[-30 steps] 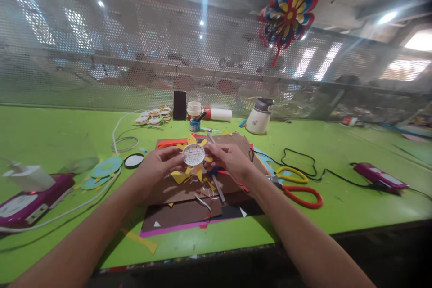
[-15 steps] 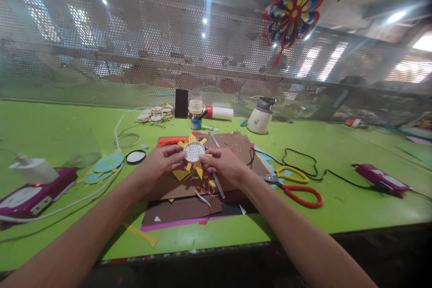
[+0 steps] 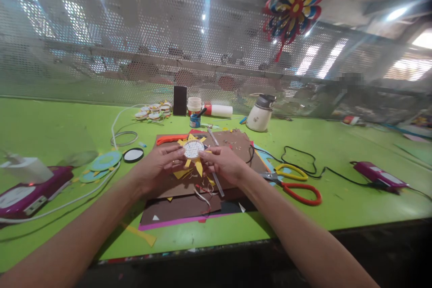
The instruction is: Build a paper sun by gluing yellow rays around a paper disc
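Both my hands hold a small paper sun: a white dotted disc ringed with yellow triangular rays. My left hand pinches its left edge, and my right hand pinches its right and lower edge. The piece hovers just above a stack of brown card sheets strewn with yellow and red scraps. A thin grey stick lies on the sheets under my right hand.
Red and yellow scissors lie right of the sheets beside a black cable. Purple devices sit at far left and far right. Blue card rings, a black-rimmed disc, jars and a white jug stand behind.
The paper sun and both hands have moved slightly away from me and lower toward the brown sheets; the disc now looks smaller. My grip is the same.
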The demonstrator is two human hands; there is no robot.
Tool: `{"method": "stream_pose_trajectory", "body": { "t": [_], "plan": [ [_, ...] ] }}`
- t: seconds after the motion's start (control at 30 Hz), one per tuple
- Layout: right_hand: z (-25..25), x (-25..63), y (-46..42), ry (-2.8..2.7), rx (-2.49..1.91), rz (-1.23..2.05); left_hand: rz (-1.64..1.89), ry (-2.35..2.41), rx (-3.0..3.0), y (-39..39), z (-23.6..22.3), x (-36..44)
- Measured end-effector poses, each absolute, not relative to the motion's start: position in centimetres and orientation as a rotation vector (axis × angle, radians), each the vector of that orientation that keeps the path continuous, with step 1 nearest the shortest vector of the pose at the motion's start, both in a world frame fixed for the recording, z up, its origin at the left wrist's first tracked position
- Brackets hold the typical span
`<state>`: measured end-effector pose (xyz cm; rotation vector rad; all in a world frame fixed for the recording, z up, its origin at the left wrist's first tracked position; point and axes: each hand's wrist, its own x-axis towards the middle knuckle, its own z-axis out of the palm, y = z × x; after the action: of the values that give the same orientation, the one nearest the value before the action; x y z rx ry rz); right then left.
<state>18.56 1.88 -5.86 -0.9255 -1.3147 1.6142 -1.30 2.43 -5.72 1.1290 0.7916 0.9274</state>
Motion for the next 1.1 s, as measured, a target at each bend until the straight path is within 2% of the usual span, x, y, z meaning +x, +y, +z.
{"method": "stream_pose_trajectory", "body": {
  "t": [1.1],
  "plan": [
    [-5.34, 17.74, 1.25, -1.25, -1.092, 1.723, 0.879, 0.743, 1.008, 1.94, -5.68, -0.87]
  ]
}}
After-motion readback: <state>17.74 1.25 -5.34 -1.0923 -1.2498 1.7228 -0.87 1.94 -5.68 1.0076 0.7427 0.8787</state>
